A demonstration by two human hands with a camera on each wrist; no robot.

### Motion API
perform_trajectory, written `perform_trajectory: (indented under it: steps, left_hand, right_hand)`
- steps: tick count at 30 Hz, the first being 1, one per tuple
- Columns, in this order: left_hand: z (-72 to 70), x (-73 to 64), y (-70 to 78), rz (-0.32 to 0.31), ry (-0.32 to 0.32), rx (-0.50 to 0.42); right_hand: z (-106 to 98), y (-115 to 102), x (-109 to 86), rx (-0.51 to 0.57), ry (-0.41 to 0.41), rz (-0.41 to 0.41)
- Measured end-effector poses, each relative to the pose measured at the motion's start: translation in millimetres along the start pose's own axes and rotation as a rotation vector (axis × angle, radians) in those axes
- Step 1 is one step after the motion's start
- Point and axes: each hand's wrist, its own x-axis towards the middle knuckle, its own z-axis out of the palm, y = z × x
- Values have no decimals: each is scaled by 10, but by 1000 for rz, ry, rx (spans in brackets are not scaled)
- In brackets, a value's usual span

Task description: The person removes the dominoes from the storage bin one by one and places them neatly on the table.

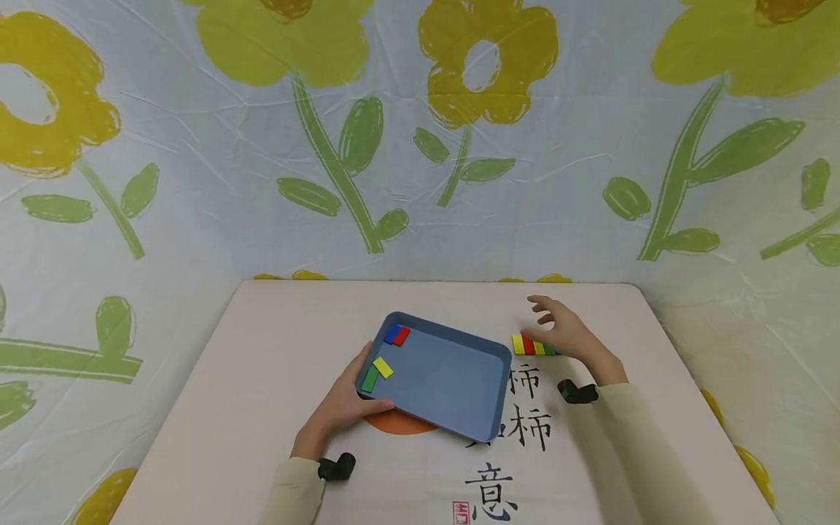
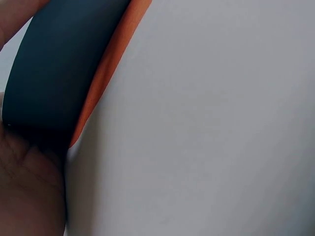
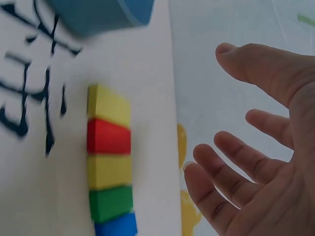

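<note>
A blue-grey rectangular tray [image 1: 440, 379] lies at an angle near the middle of the table, with blue, red, yellow and green blocks along its left side. My left hand [image 1: 344, 397] grips the tray's near left corner, thumb along the front rim; close up, the dark tray wall [image 2: 54, 69] meets the palm. To the right of the tray stands a row of coloured blocks [image 1: 528, 345]: yellow, red, yellow, green and blue [image 3: 115, 223]. Over the row's right end my right hand [image 1: 558, 329] hovers with fingers spread, and nothing is between thumb and fingers [image 3: 236, 177].
A white sheet with black brush characters [image 1: 491, 492] and a red seal [image 1: 461, 512] lies on the pale table [image 1: 223, 408]. An orange shape [image 1: 400, 423] shows from under the tray's front. Behind hangs a flower-printed cloth [image 1: 525, 219]. Dark wrist devices sit on both wrists.
</note>
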Motion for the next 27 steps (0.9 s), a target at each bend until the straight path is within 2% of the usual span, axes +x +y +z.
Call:
perform_trajectory:
  steps: [6, 14, 20, 27]
  left_hand:
    - [1, -3, 19, -8, -8, 7]
    - [-6, -12, 13, -5, -10, 3]
    - [2, -13, 12, -9, -7, 12]
    - [-4, -9, 5, -7, -12, 2]
  right_hand:
    - [192, -303, 101, 42, -32, -92]
    - [682, -715, 222, 67, -77, -199]
    - [1026, -918, 327, 37, -130, -275]
    - [1338, -1084, 409, 21, -213, -312]
